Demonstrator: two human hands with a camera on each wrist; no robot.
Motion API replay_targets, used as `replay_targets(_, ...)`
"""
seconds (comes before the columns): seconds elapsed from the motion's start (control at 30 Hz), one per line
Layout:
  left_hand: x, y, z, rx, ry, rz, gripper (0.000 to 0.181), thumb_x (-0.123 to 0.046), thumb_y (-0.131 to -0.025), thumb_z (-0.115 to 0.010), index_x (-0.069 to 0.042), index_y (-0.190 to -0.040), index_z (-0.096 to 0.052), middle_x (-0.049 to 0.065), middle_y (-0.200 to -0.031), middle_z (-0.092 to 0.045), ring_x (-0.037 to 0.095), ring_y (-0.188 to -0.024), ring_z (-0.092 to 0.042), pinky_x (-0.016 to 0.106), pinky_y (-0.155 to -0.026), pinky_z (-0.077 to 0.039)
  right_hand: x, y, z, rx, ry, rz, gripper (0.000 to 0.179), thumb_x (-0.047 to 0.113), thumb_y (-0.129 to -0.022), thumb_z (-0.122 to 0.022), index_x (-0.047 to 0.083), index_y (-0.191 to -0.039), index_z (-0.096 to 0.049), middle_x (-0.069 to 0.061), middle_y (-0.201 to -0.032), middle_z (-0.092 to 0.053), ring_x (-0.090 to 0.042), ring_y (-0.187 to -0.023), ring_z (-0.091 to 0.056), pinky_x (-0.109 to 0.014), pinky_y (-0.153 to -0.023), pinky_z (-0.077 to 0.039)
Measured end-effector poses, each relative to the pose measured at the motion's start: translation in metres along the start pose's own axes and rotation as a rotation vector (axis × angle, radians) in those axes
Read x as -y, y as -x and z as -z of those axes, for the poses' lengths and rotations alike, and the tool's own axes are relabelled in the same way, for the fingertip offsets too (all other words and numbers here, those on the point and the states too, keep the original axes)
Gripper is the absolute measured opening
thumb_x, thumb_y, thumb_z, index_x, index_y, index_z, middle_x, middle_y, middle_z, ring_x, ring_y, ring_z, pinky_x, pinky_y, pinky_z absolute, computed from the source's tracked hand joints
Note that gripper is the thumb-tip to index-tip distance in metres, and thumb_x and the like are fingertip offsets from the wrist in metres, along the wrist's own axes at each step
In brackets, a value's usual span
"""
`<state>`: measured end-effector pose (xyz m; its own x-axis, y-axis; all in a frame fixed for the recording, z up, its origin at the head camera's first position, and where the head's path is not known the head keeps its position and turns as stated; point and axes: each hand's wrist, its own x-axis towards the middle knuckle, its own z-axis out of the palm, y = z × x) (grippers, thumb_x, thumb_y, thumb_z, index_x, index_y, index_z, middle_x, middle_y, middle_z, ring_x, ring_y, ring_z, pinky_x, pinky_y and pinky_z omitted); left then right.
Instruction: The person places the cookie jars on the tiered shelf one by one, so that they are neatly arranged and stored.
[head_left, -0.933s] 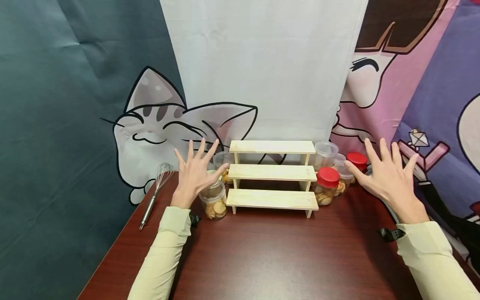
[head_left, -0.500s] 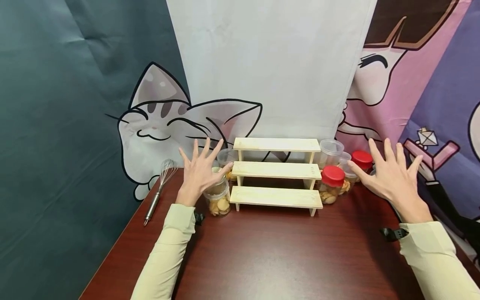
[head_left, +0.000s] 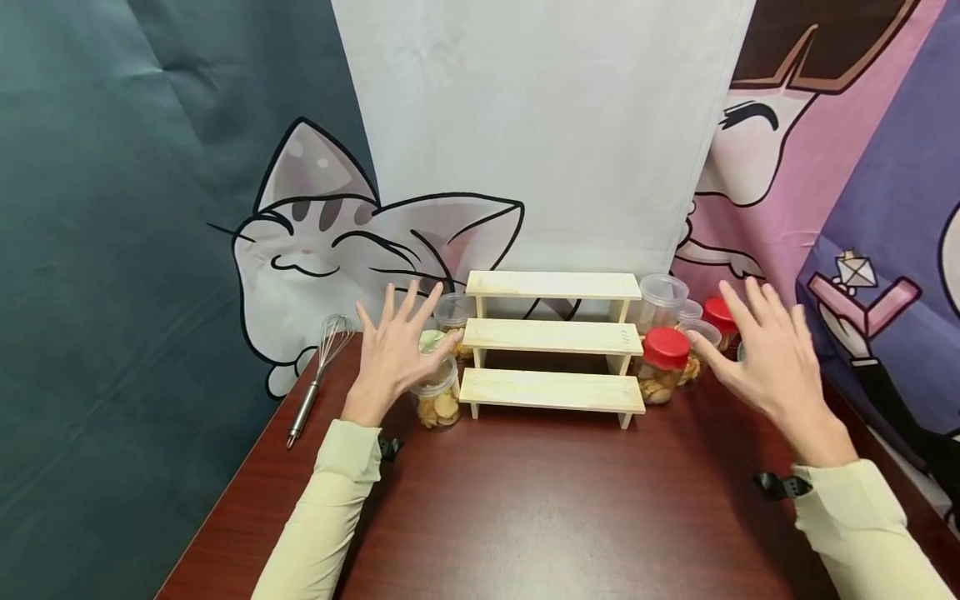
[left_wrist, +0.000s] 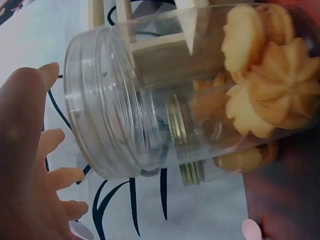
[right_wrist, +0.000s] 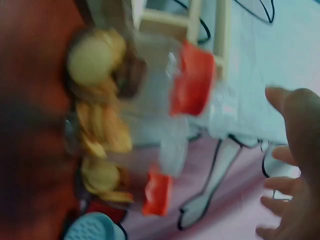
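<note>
My left hand (head_left: 393,354) hovers with spread fingers just by a clear jar of cookies (head_left: 437,407) at the rack's left. In the left wrist view this lidless jar (left_wrist: 135,105) is close to the fingers but apart from them. A jar with a gold lid (left_wrist: 177,130) shows behind it. My right hand (head_left: 776,362), fingers extended, hovers by the jars at the rack's right. Among them are a red-lidded cookie jar (head_left: 665,350), a second red-lidded jar (head_left: 720,315) and a tall clear jar (head_left: 662,300). Neither hand holds anything.
A three-step wooden rack (head_left: 551,387) stands centrally on the dark red table (head_left: 540,517). To the left lies a metal whisk (head_left: 318,379). Printed cloth (head_left: 555,125) hangs behind. A light-blue, dotted-top item (right_wrist: 92,230) sits near the right-hand jars.
My right hand has shifted slightly left and its fingers have drawn closer together. The left hand stays nearly in place. The head view has shifted a little; rack, jars and whisk lie as before.
</note>
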<state>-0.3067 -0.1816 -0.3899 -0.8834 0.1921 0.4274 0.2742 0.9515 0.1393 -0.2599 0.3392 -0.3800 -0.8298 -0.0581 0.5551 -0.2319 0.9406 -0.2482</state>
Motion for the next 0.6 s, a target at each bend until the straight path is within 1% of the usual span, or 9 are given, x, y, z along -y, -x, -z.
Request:
replay_targets(0.07,0.002,0.008,0.000,0.003,0.015,-0.001,0.086,-0.083,-0.098,-0.047,-0.051,-0.171,-0.014,0.005,-0.182,-0.022,0.040,-0.170,-0.009,0.086,-0.122,0.001,0.009,0.012,-0.007,-0.089,-0.068,0.067,0.076,0.040,-0.094,-0.081,0.014,-0.160,-0.054,-0.023,-0.168,-0.045,-0.047,-0.156,-0.041,-0.070,-0.125,-0.028)
replay_targets(0.13,0.003,0.016,0.001,0.000,0.031,-0.009,0.086,-0.082,-0.099,-0.049,-0.048,-0.171,-0.018,0.006,-0.180,-0.026,0.039,-0.169,-0.014,0.084,-0.124,-0.003,0.016,0.024,-0.016,-0.163,-0.130,0.114,0.058,0.025,-0.092,-0.084,0.010,-0.145,-0.067,-0.020,-0.152,-0.063,-0.043,-0.140,-0.058,-0.059,-0.112,-0.046)
replay_targets(0.17,0.003,0.019,0.001,-0.002,0.037,-0.013,0.087,-0.081,-0.099,-0.050,-0.047,-0.172,-0.019,0.007,-0.179,-0.029,0.039,-0.169,-0.017,0.082,-0.126,-0.007,0.020,0.030,-0.020,-0.186,-0.165,0.126,0.049,0.020,-0.091,-0.084,0.009,-0.136,-0.072,-0.018,-0.141,-0.070,-0.040,-0.128,-0.065,-0.051,-0.104,-0.051)
replay_targets(0.23,0.005,0.026,0.001,-0.007,0.049,-0.023,0.088,-0.080,-0.098,-0.053,-0.042,-0.172,-0.024,0.009,-0.177,-0.035,0.037,-0.166,-0.027,0.076,-0.128,-0.019,0.025,0.042,-0.030,-0.196,-0.219,0.124,0.032,0.014,-0.090,-0.084,0.008,-0.121,-0.077,-0.013,-0.120,-0.076,-0.030,-0.107,-0.069,-0.033,-0.093,-0.051)
replay_targets(0.3,0.007,0.033,0.000,-0.012,0.072,-0.038,0.091,-0.079,-0.097,-0.056,-0.033,-0.172,-0.031,0.010,-0.173,-0.043,0.036,-0.161,-0.039,0.068,-0.127,-0.031,0.028,0.051,-0.040,-0.174,-0.261,0.105,0.019,0.010,-0.091,-0.084,0.009,-0.108,-0.078,-0.008,-0.103,-0.076,-0.019,-0.091,-0.068,-0.018,-0.082,-0.048)
replay_targets(0.37,0.010,0.040,-0.003,-0.012,0.108,-0.042,0.093,-0.079,-0.095,-0.060,-0.026,-0.168,-0.039,0.011,-0.166,-0.052,0.034,-0.152,-0.050,0.060,-0.121,-0.042,0.029,0.057,-0.049,-0.122,-0.294,0.073,0.011,0.010,-0.091,-0.084,0.013,-0.101,-0.078,-0.003,-0.095,-0.076,-0.008,-0.079,-0.067,-0.008,-0.075,-0.047)
replay_targets(0.47,0.014,0.049,-0.008,0.005,0.191,-0.045,0.094,-0.078,-0.090,-0.070,-0.019,-0.160,-0.049,0.012,-0.149,-0.063,0.031,-0.135,-0.062,0.053,-0.111,-0.052,0.030,0.064,-0.061,-0.016,-0.323,0.005,0.006,0.015,-0.095,-0.083,0.017,-0.097,-0.078,-0.001,-0.093,-0.079,-0.002,-0.077,-0.069,-0.008,-0.071,-0.050)
replay_targets(0.53,0.015,0.054,-0.011,0.026,0.250,-0.042,0.095,-0.075,-0.085,-0.078,-0.017,-0.156,-0.052,0.011,-0.140,-0.065,0.029,-0.128,-0.064,0.050,-0.105,-0.056,0.030,0.067,-0.067,0.064,-0.348,-0.050,0.006,0.021,-0.097,-0.082,0.017,-0.101,-0.079,-0.002,-0.096,-0.081,-0.004,-0.080,-0.073,-0.010,-0.073,-0.052)
replay_targets(0.6,0.017,0.057,-0.014,0.044,0.299,-0.047,0.097,-0.071,-0.082,-0.084,-0.015,-0.154,-0.052,0.011,-0.135,-0.065,0.028,-0.123,-0.064,0.048,-0.102,-0.057,0.031,0.069,-0.073,0.131,-0.376,-0.106,0.011,0.026,-0.100,-0.080,0.016,-0.106,-0.080,-0.005,-0.100,-0.082,-0.008,-0.085,-0.076,-0.013,-0.076,-0.054)
